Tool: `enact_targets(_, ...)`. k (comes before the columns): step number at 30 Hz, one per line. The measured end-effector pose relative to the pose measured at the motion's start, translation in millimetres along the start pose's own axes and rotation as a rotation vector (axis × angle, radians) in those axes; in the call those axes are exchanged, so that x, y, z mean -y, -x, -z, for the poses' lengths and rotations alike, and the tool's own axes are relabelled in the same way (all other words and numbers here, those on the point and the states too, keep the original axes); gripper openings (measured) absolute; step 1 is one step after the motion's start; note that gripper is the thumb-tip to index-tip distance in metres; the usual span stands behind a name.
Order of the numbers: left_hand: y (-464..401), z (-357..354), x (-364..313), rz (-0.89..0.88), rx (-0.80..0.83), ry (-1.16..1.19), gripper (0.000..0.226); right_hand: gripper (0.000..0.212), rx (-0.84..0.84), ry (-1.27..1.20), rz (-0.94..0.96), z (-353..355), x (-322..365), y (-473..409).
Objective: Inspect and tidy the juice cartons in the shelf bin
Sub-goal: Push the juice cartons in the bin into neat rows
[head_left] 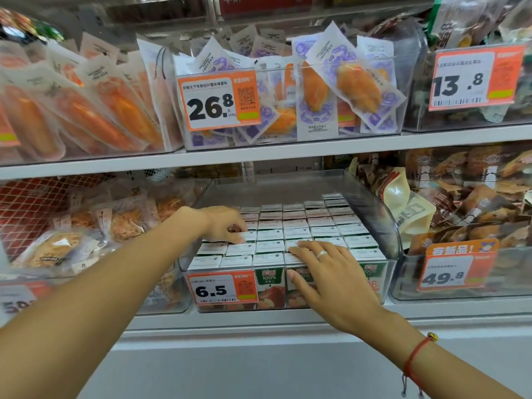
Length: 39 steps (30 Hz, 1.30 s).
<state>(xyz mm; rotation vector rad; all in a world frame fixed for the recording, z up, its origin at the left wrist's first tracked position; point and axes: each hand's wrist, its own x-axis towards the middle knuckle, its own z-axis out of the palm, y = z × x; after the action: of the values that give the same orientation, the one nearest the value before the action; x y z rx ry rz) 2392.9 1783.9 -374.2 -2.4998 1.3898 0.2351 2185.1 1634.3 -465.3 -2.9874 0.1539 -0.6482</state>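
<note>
Both hands reach into a clear plastic shelf bin (385, 226) on the lower shelf (259, 318), which holds juice cartons (296, 226) packed upright in tight rows, their white tops forming a nearly level grid. The left hand (223, 224) lies over the rows at the bin's left side, palm down, its fingers bent so that the fingertips (240, 240) press on carton tops; whether they pinch a single carton cannot be told. The right hand (325, 272) is spread flat with straight fingers over the front two rows, right of the left hand and nearer the person. Its fingertips (293, 249) touch the carton tops, and its thumb (296, 279) hangs down over the bin's clear front wall. A ring (321, 254) sits on one finger of this hand, and a red cord bracelet (416, 357) circles its wrist. Below the right thumb, the front-row cartons show green and red faces printed "100%" through the wall. Below the left hand, an orange price tag (221, 287) reading 6.5 is fixed to the bin front. Behind the left hand, the bin's rear portion is bare of cartons. Above both hands, an upper-shelf bin carries sealed snack packets (355, 84) and a tag (218, 100) reading 26.8. To the right of the right hand, a neighbouring bin of brown snack bags (475, 197) bears a tag (457, 267) reading 49.8.
</note>
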Motion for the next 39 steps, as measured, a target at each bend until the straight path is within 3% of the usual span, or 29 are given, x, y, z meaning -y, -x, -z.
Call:
enact_targets(8, 21, 3, 10, 0.071, -0.233, 0.145, 0.043, 0.061, -0.020, 0.017, 0.000, 3, 4, 1)
enact_targets(12, 40, -3, 0, 0.141, -0.469, 0.364, 0.035, 0.066, -0.037, 0.031, -0.002, 3, 5, 2)
enact_targets(15, 63, -15, -17, 0.149, -0.753, 0.581, 0.032, 0.066, -0.070, 0.017, -0.002, 2, 5, 2)
enact_targets(19, 103, -30, -61, 0.195, -1.020, 1.086, 0.023, 0.068, -0.019, 0.006, 0.007, 4, 3, 3)
enact_targets(21, 124, -37, -83, 0.284, -1.001, 1.382, 0.015, 0.060, -0.003, 0.004, 0.009, 8, 5, 4)
enact_targets(23, 141, -45, -98, 0.367, -0.878, 1.600, 0.015, 0.054, -0.035, -0.116, -0.012, 17, 14, 6)
enact_targets(26, 155, -63, -116, 0.386, -0.793, 1.737, 0.018, 0.060, -0.077, -0.597, -0.126, 34, 40, 14)
enact_targets(29, 159, -78, -124, 0.389, -0.771, 1.755, 0.021, 0.053, 0.125, -1.018, -0.207, 45, 67, 24)
enact_targets(31, 159, -84, -123, 0.385, -0.756, 1.735, 0.030, 0.041, 0.254, -1.064, -0.187, 43, 78, 30)
enact_targets(34, 158, -91, -122, 0.356, -0.740, 1.733, 0.048, 0.024, 0.272, -1.097, -0.190, 38, 83, 37)
enact_targets(39, 156, -97, -120, 0.315, -0.683, 1.760, 0.057, 0.025, 0.310, -1.128, -0.212, 33, 80, 36)
